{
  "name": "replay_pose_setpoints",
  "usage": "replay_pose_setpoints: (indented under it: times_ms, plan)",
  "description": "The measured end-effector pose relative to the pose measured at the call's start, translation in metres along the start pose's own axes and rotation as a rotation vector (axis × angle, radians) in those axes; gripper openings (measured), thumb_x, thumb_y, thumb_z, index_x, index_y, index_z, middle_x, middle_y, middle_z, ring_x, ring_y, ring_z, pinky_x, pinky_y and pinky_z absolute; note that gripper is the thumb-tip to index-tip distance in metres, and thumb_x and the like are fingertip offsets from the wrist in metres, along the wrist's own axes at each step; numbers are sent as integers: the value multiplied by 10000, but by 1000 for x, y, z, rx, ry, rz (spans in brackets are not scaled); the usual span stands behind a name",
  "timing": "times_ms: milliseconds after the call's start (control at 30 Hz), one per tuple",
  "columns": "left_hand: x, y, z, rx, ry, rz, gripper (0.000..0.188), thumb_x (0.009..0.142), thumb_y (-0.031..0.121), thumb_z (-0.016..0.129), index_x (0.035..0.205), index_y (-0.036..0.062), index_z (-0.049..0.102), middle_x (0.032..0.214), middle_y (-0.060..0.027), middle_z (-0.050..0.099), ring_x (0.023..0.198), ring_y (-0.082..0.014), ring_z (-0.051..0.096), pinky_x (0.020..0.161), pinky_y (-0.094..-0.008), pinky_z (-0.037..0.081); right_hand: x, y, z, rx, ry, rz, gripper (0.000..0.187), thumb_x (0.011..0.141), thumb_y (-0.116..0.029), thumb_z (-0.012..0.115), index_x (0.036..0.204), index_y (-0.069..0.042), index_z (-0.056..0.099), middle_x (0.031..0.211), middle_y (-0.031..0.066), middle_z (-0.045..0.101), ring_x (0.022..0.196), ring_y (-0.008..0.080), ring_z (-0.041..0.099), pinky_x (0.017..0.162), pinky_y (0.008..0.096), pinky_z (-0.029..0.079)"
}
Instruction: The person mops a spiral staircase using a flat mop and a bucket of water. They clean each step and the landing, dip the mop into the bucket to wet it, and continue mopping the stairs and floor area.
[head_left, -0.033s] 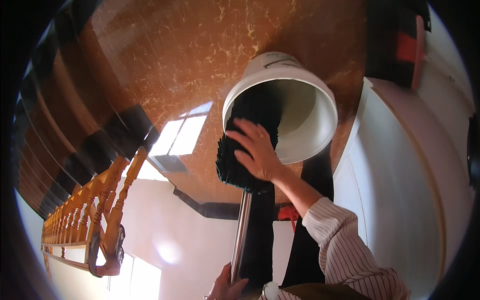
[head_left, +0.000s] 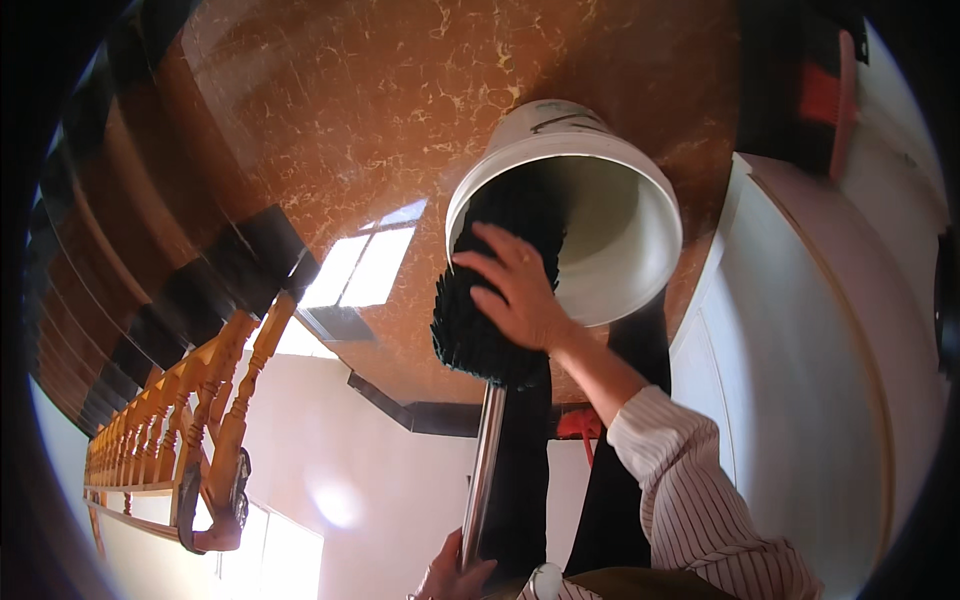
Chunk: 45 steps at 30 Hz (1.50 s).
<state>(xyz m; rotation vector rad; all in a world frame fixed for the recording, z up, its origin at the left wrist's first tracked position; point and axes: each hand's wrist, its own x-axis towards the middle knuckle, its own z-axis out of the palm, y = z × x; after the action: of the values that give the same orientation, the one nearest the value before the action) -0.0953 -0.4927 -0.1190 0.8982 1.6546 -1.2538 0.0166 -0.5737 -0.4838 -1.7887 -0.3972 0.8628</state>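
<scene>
A mop with a dark, shaggy head and a shiny metal handle slants up from the lower edge. The upper part of its head reaches into a white bucket, whose mouth faces me. Near the lower edge my left hand is closed round the handle. My right hand lies on the shaggy strands beside the bucket's left rim, its fingers spread apart. Shadow hides the end of the mop head inside the bucket.
Brown marbled floor surrounds the bucket. Steps with dark edges and a wooden railing are on the left. To the right stands a pale panel. A red object shows behind my dark-clothed legs.
My right hand has slid very slightly upward over the mop head. My left hand keeps its place on the handle.
</scene>
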Motion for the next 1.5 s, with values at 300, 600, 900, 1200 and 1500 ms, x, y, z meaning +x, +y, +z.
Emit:
replay_pose_setpoints:
  times_ms: [300,600,900,1200,1500]
  plan:
    - [14,-2,10,126,70,54,406,833,130,588,1200,29,449,850,-73,604,654,-118,573,527,-249,453,78,131,-18,-450,29,228,237,825,-156,496,975,-23,621,929,213,619,890,362,592,839,445,450]
    - [18,-24,2,208,90,185,399,832,118,565,1200,21,446,847,-99,609,652,-138,586,524,-258,458,-42,-19,-19,145,-111,94,459,886,-268,490,1296,-63,460,1424,152,322,1334,349,244,1084,482,187]
    - [17,-8,10,146,67,38,388,825,129,542,1184,5,460,823,-118,609,640,-159,591,515,-281,463,12,52,-1,-61,29,29,299,869,-243,511,1152,-155,552,1181,129,460,1171,348,391,1019,508,253]
    - [22,-7,11,110,53,10,383,816,146,520,1162,-13,479,793,-135,607,624,-180,594,504,-308,470,45,145,11,-292,119,534,371,871,-309,496,1172,-99,554,1291,212,454,1137,395,462,951,463,368]
    - [27,-1,2,201,-37,60,443,813,70,489,1251,23,438,829,-91,614,696,-163,599,590,-266,482,35,45,19,-67,215,151,368,787,-215,591,1146,-154,545,1174,126,472,1139,323,427,961,478,298]
